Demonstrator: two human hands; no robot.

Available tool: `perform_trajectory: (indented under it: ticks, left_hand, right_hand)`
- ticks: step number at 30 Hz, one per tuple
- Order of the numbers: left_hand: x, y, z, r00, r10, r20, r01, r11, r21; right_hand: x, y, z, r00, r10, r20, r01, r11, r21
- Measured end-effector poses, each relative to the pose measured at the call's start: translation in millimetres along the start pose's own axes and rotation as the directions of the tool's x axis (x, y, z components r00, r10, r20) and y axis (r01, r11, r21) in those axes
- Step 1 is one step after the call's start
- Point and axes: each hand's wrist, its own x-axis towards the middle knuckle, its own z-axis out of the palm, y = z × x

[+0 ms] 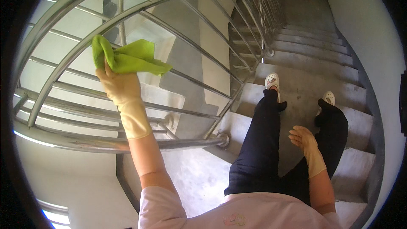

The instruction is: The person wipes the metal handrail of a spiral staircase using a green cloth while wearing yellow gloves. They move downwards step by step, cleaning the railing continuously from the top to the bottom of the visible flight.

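My left hand, in a pale yellow rubber glove, is closed on a bright green cloth. The cloth is folded over a curved stainless-steel rail of the stair railing at the left, and one end hangs out to the right. The fingers are partly hidden by the cloth. My right hand, in a similar glove, is beside my right thigh, over the concrete stairs. Its fingers are somewhat bent and apart, and it holds nothing.
The stairs run down ahead to a landing, with more railing along their left side. A plain wall borders them on the right. Left of my legs, a round metal flange ends a thick horizontal tube. My feet, in white clogs, stand on the steps.
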Motion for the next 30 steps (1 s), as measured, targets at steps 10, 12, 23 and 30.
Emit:
perform_trajectory:
  ticks: [10, 12, 23, 30]
  left_hand:
    - [23, -43, -8, 0.976, -0.105, -0.190, 0.083, 0.989, -0.121]
    - [18, -54, -18, 0.975, -0.199, -0.095, 0.182, 0.970, -0.159]
    - [-89, -191, -12, 0.813, -0.571, -0.111, 0.563, 0.820, -0.103]
    - [-120, -234, 0, 0.723, -0.689, -0.053, 0.691, 0.717, 0.089]
  right_hand:
    - [-1, 3, 17, 0.999, 0.034, -0.015, -0.035, 0.998, -0.059]
    - [1, 5, 15, 0.999, 0.039, -0.015, -0.040, 0.997, -0.059]
    - [-1, -16, 22, 0.995, 0.097, -0.034, -0.100, 0.989, -0.109]
    - [1, -30, 17, 0.990, 0.131, -0.041, -0.136, 0.983, -0.121]
